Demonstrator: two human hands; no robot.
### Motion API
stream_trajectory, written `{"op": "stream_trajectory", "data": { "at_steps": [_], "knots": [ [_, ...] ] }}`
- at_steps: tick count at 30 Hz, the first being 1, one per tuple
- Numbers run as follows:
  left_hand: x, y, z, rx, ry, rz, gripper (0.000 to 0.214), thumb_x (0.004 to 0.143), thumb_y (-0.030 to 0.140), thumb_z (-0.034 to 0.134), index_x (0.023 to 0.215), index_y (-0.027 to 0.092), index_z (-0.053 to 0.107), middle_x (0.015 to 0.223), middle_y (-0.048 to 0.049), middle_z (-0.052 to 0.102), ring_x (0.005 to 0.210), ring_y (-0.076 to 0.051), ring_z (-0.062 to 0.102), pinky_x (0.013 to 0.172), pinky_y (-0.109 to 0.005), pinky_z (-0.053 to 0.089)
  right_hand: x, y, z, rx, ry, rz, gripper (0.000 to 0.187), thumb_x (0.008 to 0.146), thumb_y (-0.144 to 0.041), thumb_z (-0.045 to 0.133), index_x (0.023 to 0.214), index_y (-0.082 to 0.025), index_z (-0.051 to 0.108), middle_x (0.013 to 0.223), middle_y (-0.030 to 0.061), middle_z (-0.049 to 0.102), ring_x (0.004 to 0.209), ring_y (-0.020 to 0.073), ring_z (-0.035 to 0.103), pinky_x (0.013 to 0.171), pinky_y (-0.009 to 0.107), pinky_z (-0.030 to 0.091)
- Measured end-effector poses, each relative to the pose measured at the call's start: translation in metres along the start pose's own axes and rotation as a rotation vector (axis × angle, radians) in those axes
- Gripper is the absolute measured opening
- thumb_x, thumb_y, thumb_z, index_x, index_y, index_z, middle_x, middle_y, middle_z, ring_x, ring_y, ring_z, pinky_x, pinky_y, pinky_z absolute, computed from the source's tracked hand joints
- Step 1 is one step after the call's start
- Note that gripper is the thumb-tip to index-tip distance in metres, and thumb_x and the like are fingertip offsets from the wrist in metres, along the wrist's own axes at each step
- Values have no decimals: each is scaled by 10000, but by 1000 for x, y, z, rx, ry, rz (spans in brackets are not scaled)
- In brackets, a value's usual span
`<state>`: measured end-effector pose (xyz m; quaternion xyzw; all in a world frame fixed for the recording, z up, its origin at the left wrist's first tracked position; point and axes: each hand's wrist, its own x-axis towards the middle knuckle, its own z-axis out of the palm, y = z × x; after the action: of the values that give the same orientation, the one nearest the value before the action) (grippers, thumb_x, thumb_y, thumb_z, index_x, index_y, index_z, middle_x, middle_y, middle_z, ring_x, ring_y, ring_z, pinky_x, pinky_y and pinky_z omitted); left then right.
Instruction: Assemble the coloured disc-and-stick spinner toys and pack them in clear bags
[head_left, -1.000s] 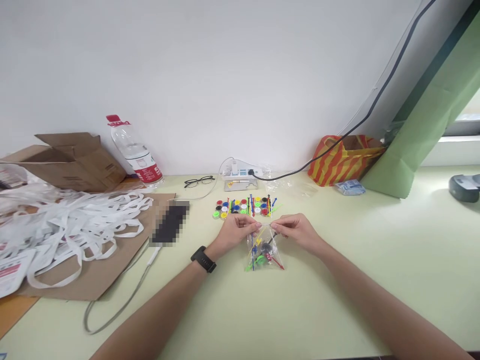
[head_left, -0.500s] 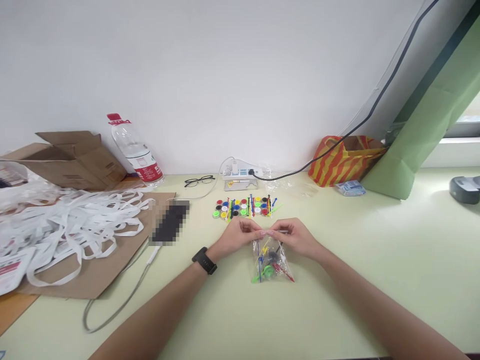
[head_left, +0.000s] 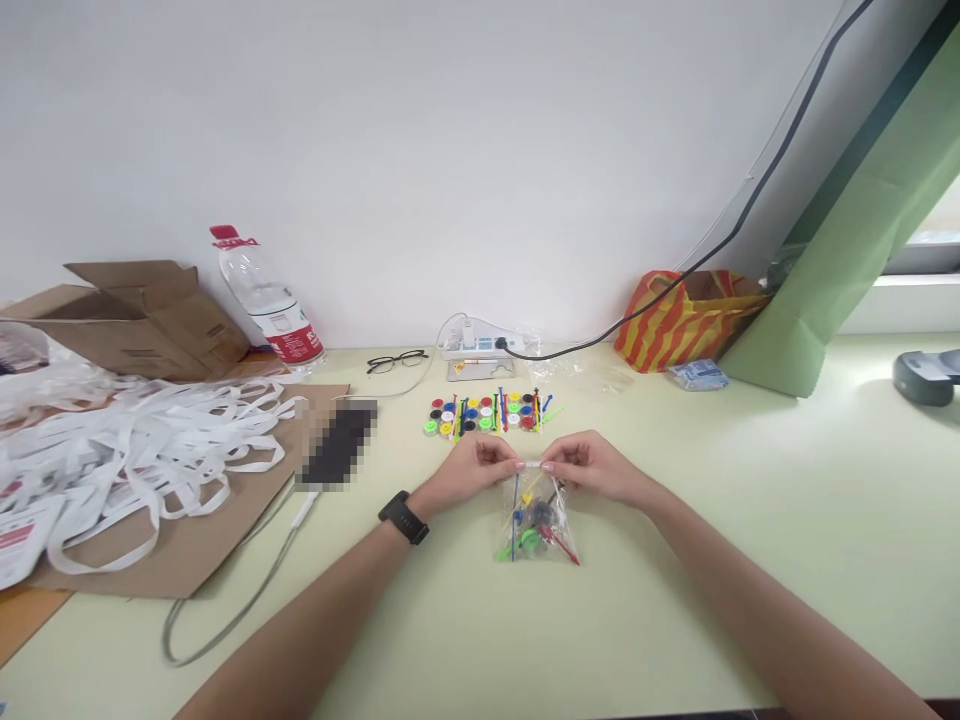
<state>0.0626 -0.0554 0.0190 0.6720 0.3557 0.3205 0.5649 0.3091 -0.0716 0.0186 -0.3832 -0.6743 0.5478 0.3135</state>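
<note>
A clear plastic bag [head_left: 537, 522] hangs from my two hands over the table, its top edge pinched between thumbs and fingers. My left hand [head_left: 477, 468] grips the top left corner, and my right hand [head_left: 594, 466] the top right, with a short stretch of edge showing between them. Inside the bag lie coloured plastic sticks and round pieces, among them a green disc [head_left: 530, 541], a red arrow-tipped stick [head_left: 561, 547] and a blue stick [head_left: 515, 515]. Just beyond my hands, several coloured discs [head_left: 486, 423] and sticks [head_left: 502, 410] are laid out in groups.
To the left are a brown cardboard sheet [head_left: 196, 560] with white straps [head_left: 161, 450], a blurred dark phone-like object [head_left: 337, 445] on a cable, a bottle [head_left: 277, 310] and a cardboard box [head_left: 150, 315]. Behind stand glasses [head_left: 397, 361], a power strip [head_left: 480, 342] and a striped bag [head_left: 675, 325].
My hands have drawn slightly apart along the bag's top edge, so more of it shows between my fingers. The whole view has shifted a little.
</note>
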Motion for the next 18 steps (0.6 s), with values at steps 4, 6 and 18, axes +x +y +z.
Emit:
{"op": "stream_trajectory", "data": {
  "at_steps": [4,6,18],
  "knots": [
    [2,-1,0,-39,112,8,276,794,405,800,824,137,739,749,-39,687,668,-125,610,630,-232,488,5,8,0,88,143,-7,347,788,-440,787,987,-155,791,754,44,688,617,135,531,575,273,421],
    [3,-1,0,-59,134,-10,271,796,390,797,899,143,753,801,-52,716,712,-141,647,676,-250,521,7,12,3,110,226,-19,334,777,-418,787,992,-162,807,746,42,683,601,129,507,564,276,412],
    [1,-4,14,-47,184,65,101,817,230,712,852,150,660,814,-47,714,768,-165,696,711,-275,559,8,16,13,149,353,-148,221,806,-349,735,948,-211,833,789,44,644,605,123,491,574,292,402]
  ]
}}
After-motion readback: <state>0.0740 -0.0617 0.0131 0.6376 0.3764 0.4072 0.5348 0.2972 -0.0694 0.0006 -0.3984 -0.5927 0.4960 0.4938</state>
